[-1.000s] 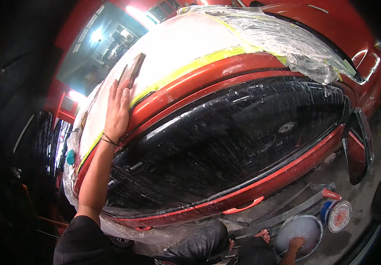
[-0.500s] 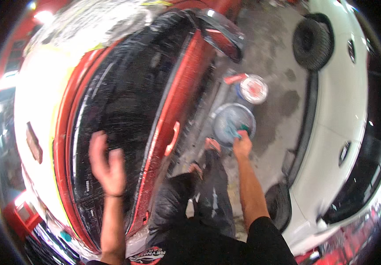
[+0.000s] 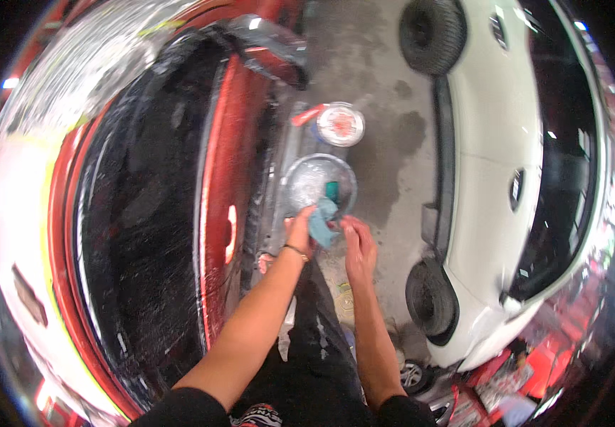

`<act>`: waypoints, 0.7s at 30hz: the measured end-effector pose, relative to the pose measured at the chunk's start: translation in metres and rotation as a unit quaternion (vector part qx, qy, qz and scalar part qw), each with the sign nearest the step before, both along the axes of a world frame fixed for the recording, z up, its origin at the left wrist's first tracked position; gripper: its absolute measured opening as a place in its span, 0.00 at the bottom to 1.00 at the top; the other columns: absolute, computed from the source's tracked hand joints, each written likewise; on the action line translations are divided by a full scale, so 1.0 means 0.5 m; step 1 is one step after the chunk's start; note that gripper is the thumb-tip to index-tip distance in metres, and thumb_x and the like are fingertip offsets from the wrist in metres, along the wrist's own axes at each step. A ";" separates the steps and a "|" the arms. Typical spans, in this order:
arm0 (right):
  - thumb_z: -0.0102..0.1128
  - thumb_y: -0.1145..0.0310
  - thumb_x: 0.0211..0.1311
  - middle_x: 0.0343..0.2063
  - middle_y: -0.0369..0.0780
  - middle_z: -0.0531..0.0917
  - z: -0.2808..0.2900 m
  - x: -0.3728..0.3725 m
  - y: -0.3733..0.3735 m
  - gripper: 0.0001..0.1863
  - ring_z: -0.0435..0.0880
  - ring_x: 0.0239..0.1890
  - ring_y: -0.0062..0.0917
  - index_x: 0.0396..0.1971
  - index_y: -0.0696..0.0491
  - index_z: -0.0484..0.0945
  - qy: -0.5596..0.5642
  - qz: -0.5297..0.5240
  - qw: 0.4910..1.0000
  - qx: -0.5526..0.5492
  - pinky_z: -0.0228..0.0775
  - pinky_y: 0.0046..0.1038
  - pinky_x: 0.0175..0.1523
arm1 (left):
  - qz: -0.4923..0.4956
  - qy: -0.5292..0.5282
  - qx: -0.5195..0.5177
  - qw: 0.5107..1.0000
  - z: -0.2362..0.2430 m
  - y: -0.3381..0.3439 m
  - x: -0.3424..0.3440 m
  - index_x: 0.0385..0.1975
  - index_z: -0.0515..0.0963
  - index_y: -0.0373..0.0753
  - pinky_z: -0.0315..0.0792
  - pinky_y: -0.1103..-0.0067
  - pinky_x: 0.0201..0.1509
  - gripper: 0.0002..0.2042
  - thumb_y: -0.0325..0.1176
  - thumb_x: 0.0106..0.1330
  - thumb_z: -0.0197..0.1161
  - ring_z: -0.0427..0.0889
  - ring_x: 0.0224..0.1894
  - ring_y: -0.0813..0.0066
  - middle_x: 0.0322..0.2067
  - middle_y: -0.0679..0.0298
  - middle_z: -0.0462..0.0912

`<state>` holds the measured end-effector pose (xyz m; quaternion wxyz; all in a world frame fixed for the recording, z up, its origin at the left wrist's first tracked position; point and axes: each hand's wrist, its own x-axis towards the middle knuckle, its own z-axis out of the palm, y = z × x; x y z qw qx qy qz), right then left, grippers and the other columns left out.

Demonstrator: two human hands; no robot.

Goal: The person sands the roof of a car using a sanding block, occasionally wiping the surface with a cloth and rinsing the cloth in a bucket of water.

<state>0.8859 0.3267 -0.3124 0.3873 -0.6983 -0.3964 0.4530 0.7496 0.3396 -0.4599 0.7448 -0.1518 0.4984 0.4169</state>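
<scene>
A blue-green cloth (image 3: 322, 226) hangs bunched between my hands, over the near rim of a round grey bucket (image 3: 290, 178). My left hand (image 3: 299, 232) is closed around the cloth's left side. At its right edge, the curled fingers of my right hand (image 3: 359, 249) meet the cloth; their tips are slightly blurred. A small green object (image 3: 331, 191) shows at the bucket's right inside, just beyond the cloth. Pale, wet-looking contents (image 3: 310, 183) fill the rest of the bucket's visible inside.
Beyond the bucket stands a lidded white-topped pail (image 3: 341, 124) beside a red object (image 3: 309, 115). A wet red car (image 3: 216, 178), partly covered in whitish sheeting, flanks me on the left. On the right is a white vehicle (image 3: 489, 171). My foot (image 3: 266, 262) shows near the bucket.
My left hand has come down from beside the red car's window to the cloth. My right hand has drawn the cloth back toward me from the bucket. The whole view has shifted.
</scene>
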 end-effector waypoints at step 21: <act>0.54 0.55 0.80 0.58 0.43 0.84 0.176 0.062 -0.106 0.20 0.85 0.57 0.34 0.60 0.54 0.79 0.563 -0.278 0.776 0.057 0.77 0.40 0.66 | -0.210 0.179 0.291 0.916 0.745 -0.016 0.122 0.36 0.86 0.46 0.80 0.73 0.45 0.08 0.38 0.64 0.78 0.85 0.41 0.79 0.36 0.70 0.87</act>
